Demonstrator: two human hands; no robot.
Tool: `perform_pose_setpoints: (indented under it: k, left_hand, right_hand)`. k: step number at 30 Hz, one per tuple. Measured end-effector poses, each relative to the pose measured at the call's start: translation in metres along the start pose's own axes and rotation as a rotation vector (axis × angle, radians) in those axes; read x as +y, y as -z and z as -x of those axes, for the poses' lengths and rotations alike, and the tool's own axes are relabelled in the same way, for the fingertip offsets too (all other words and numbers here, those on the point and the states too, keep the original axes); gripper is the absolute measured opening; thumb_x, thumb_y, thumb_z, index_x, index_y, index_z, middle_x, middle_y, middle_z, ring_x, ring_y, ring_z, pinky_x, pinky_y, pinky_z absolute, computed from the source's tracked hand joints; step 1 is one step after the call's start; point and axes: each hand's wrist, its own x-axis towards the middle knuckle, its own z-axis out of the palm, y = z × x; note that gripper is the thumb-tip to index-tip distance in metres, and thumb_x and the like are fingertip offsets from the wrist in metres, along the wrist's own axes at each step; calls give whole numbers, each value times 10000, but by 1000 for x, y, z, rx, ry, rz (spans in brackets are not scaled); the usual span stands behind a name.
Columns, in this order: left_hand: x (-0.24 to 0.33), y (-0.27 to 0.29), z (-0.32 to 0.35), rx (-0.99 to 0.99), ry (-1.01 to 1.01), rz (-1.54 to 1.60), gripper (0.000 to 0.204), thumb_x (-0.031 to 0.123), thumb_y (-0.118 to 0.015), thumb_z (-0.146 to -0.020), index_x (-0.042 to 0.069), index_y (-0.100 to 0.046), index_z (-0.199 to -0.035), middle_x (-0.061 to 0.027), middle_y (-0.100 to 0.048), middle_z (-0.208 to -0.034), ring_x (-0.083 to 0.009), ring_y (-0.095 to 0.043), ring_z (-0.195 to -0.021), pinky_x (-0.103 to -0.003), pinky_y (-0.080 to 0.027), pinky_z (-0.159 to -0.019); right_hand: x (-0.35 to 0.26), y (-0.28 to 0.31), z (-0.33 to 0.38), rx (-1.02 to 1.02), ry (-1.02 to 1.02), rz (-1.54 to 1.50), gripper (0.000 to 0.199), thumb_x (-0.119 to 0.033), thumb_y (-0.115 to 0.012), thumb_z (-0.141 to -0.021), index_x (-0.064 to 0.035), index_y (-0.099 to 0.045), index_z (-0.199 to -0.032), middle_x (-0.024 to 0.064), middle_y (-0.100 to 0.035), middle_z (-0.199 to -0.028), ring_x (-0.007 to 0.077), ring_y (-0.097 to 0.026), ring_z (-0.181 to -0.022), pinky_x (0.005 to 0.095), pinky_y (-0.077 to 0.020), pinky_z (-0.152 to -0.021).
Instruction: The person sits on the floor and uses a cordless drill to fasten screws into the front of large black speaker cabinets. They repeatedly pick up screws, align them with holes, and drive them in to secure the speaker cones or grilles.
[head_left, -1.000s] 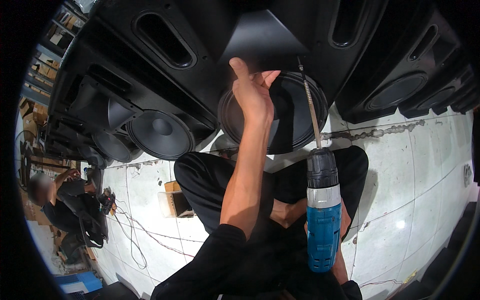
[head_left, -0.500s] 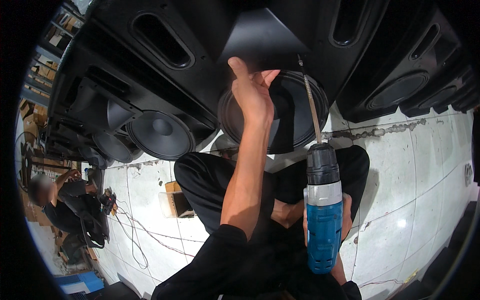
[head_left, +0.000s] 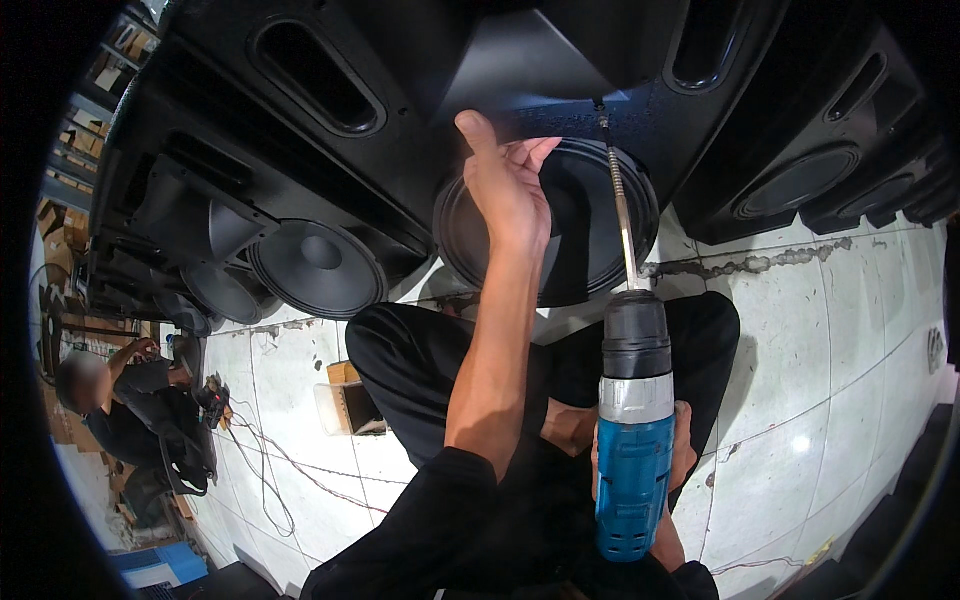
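My right hand (head_left: 683,445) grips a teal and black cordless drill (head_left: 636,450) from below, its fingers partly hidden by the body. A long driver bit (head_left: 620,200) runs from the chuck up to the black speaker cabinet (head_left: 420,90). The bit's tip meets a small dark spot just under the horn flare (head_left: 535,65); whether a screw sits there is too small to tell. In front of the round woofer (head_left: 590,230), my left hand (head_left: 507,200) is raised, thumb up and fingers curled in. Anything inside those fingers is hidden.
More black speakers stand in rows to the left (head_left: 315,265) and right (head_left: 800,180). A small open carton (head_left: 355,408) lies by my left knee on white floor tiles (head_left: 800,400). Cables (head_left: 265,470) trail at left, near another seated person (head_left: 140,410).
The drill has shifted slightly left and toward me, with the bit tip a little lower. Bluish light now falls on the panel around the tip. My left hand has barely moved.
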Motion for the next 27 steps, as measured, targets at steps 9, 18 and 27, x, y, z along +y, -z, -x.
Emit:
perform_pose_setpoints:
  k: [9, 18, 27]
  left_hand:
    - [2, 0, 0, 60, 16, -16, 608, 589, -567, -877, 22, -497, -667, -62, -499, -583, -176, -622, -583, -330, -593, -673]
    - [-1, 7, -4, 15, -1, 17, 604, 592, -587, -864, 31, -483, -666, -54, -488, -586, -174, -613, -575, -342, -594, -670]
    - [-2, 1, -3, 32, 3, 6, 599, 595, -580, -869, 12, -512, -748, -62, -505, -620, -180, -623, -616, -346, -589, -673]
  right_hand:
    - [-47, 9, -28, 94, 247, 88, 465, -341, -570, -957, -37, -456, -1290, 115, -656, -847, 156, -697, -707, 265, -595, -654]
    - [-66, 15, -46, 175, 465, 229, 586, -250, -679, -892, -28, -399, -1357, 77, -657, -847, 158, -681, -702, 264, -574, -649]
    - [-90, 26, -69, 159, 599, 284, 636, -220, -747, -824, -10, -448, -1344, 141, -656, -865, 234, -683, -740, 311, -561, -640]
